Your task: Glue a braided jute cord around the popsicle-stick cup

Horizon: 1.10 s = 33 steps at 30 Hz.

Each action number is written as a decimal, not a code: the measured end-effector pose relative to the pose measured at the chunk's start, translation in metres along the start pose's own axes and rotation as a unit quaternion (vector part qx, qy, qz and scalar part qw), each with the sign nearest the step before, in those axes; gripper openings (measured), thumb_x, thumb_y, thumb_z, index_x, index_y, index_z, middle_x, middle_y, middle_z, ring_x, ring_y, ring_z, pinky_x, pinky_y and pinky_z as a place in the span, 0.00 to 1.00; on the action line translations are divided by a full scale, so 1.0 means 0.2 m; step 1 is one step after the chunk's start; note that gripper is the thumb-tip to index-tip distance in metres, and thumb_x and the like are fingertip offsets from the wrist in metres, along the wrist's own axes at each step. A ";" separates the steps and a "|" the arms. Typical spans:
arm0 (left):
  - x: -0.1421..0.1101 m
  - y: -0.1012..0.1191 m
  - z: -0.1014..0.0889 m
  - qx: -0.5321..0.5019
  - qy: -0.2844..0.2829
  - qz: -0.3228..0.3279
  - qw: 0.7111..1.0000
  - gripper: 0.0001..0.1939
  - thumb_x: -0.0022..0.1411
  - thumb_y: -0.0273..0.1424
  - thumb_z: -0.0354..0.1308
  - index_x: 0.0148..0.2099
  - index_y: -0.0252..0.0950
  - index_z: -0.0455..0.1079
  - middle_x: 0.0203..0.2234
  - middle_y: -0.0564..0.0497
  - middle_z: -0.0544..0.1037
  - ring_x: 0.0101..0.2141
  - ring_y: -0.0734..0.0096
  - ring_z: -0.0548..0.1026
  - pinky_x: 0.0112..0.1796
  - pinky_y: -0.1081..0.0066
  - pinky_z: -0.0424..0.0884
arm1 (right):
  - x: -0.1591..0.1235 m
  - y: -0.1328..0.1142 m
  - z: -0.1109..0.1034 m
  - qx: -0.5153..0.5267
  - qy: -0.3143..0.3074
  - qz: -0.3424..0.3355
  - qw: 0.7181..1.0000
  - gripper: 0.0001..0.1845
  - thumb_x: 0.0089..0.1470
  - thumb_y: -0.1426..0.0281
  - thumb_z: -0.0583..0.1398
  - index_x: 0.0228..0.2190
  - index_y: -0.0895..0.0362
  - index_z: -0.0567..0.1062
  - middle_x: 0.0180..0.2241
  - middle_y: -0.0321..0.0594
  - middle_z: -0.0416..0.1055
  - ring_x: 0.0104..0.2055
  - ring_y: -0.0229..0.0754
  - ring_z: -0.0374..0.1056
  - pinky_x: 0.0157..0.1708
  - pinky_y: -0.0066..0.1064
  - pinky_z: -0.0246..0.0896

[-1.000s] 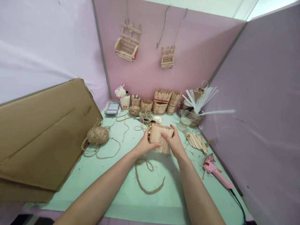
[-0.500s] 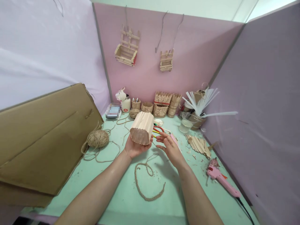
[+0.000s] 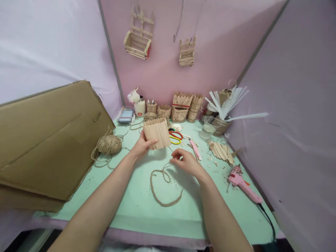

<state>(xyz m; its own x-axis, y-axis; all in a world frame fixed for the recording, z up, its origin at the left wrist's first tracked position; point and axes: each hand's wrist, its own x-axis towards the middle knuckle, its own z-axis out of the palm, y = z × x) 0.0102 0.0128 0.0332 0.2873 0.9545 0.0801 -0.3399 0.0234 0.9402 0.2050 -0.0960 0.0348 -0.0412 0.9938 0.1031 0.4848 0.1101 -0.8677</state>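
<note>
My left hand (image 3: 143,146) is closed round a small cup made of wooden craft sticks (image 3: 157,134), its thumb lying across the front. The cup is tilted and held above the table, with its jagged rim up. My right hand (image 3: 187,161) hovers to the right of the cup and apart from it, fingers loosely curled with a gap between thumb and fingers. Just below its fingertips, a braided twine cord (image 3: 165,204) lies curled on the table, thin strands trailing from its looped end towards that hand.
Scissors (image 3: 176,140) and a pink cutter (image 3: 195,150) lie behind my right hand. On the right are loose craft sticks (image 3: 221,152) and a pink glue gun (image 3: 244,183). A twine ball (image 3: 109,144) and cardboard (image 3: 47,147) stand left. Stick pots (image 3: 180,113) line the back.
Both hands held the cup at first. It moved left into my left hand, was tipped bottom towards me, then turned rim up. My right hand let go and moved down towards the cord.
</note>
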 end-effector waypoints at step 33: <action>-0.23 0.02 0.07 0.558 -0.392 -0.049 0.730 0.06 0.49 0.25 0.54 0.32 0.36 0.70 0.30 0.51 0.73 0.31 0.70 0.68 0.31 0.73 0.61 | 0.02 0.05 -0.14 0.037 0.303 0.117 0.945 0.49 0.31 0.58 0.70 0.55 0.52 0.61 0.51 0.47 0.65 0.48 0.50 0.65 0.45 0.41 0.61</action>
<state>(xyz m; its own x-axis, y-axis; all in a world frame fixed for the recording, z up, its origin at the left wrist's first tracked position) 0.0078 -0.0358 0.0387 0.8339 0.4905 -0.2531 0.5324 -0.5938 0.6033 0.2351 -0.0913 0.0399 0.5781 0.8033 0.1433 0.3554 -0.0898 -0.9304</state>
